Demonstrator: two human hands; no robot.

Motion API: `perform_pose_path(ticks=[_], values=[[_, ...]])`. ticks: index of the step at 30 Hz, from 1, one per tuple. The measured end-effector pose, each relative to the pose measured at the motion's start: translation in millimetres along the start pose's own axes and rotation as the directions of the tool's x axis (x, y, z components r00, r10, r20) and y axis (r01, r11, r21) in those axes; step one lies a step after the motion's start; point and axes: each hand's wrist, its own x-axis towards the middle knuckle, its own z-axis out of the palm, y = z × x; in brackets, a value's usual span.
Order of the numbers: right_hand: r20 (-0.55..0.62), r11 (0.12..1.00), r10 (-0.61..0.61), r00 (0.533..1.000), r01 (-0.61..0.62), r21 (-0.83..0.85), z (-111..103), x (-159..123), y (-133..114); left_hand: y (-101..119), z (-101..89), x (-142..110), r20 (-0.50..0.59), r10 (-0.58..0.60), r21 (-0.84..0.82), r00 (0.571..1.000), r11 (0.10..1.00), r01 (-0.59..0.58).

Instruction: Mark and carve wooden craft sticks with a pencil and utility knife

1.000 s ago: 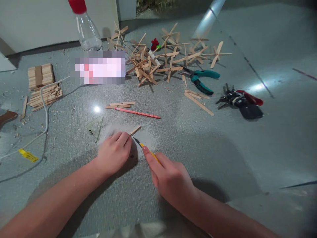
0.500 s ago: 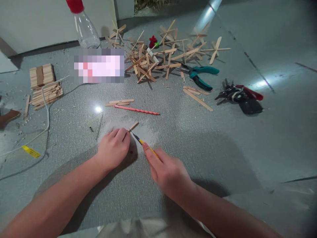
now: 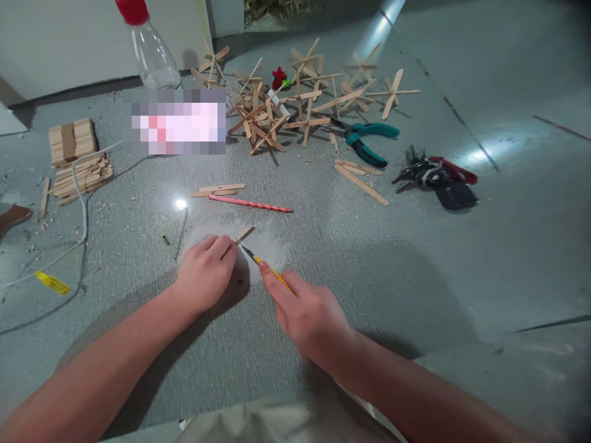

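My left hand (image 3: 207,268) is closed on a popsicle stick (image 3: 246,233), whose far end pokes out past the fingers over a pale worn patch of the mat. In my right hand (image 3: 307,314) is a yellow craft knife (image 3: 277,275), gripped by its handle. The blade tip lies at the stick, close beside my left fingertips; whether it cuts into the wood is too small to tell. Just beyond the hands lie a red pencil (image 3: 252,203), two loose popsicle sticks (image 3: 219,189) and a clear set square (image 3: 173,234).
Crossed-stick pieces (image 3: 263,117) pile up at the back, beside teal-handled pliers (image 3: 367,138). Keys (image 3: 436,178) lie at right. On the left are bundled sticks (image 3: 76,141), a white cable (image 3: 83,203) and a clear bottle (image 3: 154,58) with a red cap.
The whole view has shifted slightly, so everything appears a little further left. Both hands keep their grips, with the knife still at the stick.
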Motion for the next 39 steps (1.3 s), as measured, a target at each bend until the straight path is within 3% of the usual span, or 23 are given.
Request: perform_pose_path(ticks=[11,22,29,39], values=[[0.004,1.0,0.015,1.0,-0.016,0.023,7.9,8.3,3.6,-0.1,-1.2,-1.5,0.013,-0.017,0.039,1.0,0.999,0.016],[0.007,0.966,0.099,0.995,-0.098,0.24,-4.3,-3.2,11.1,2.8,4.7,-8.9,-0.015,-0.077,0.063,0.997,0.995,0.078],[-0.016,0.965,0.112,0.994,-0.104,0.241,-9.9,-1.0,7.0,4.8,1.9,-8.8,-0.006,-0.102,0.009,0.995,0.995,0.102],[0.063,0.964,0.109,0.992,-0.121,0.239,-16.6,1.8,4.0,3.6,0.6,-6.9,0.002,-0.063,-0.03,0.998,0.998,0.063]])
